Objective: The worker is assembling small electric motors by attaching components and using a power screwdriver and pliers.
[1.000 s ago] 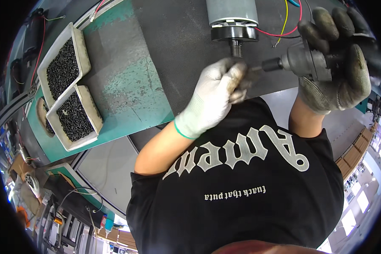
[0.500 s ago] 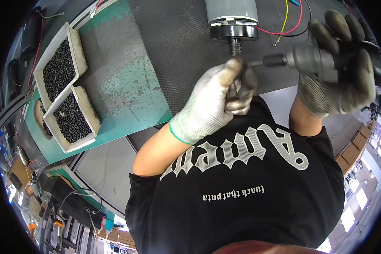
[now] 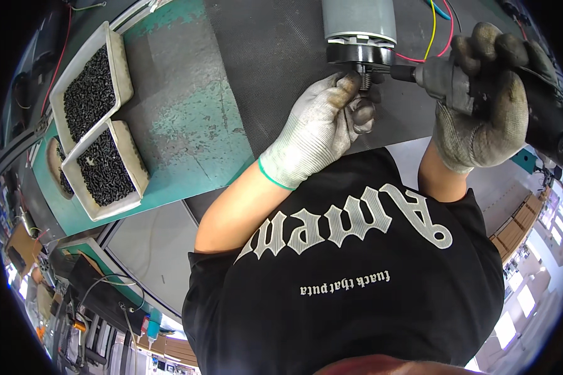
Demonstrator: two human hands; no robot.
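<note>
Motor (image 3: pixel 360 22) with its black collar (image 3: pixel 361 55) and threaded shaft (image 3: pixel 365 81), at the upper edge of view on a dark mat (image 3: pixel 269 37). It appears to lie on its side, shaft toward the person, a pose that seems to leave the shaft end within reach of both hands. The left hand (image 3: pixel 324 107) is at the shaft, its fingers curled with thumb and forefinger at the shaft's left side; whether they pinch the shaft or some small part cannot be told. The right hand (image 3: pixel 485 115) has its fingers wrapped about a driver (image 3: pixel 441 80), held level, probably to bring its nose in sideways just below the collar. The left hand hides part of the shaft and narrows the space there. A red wire (image 3: pixel 451 28) and a yellow wire (image 3: pixel 433 28) run close behind the driver's nose and could snag. Farther left, on the worn green counter (image 3: pixel 187 112), two pale trays, an upper tray (image 3: pixel 121 69) and a lower tray (image 3: pixel 129 147), hold small black parts (image 3: pixel 91 94), well apart from the hands.
</note>
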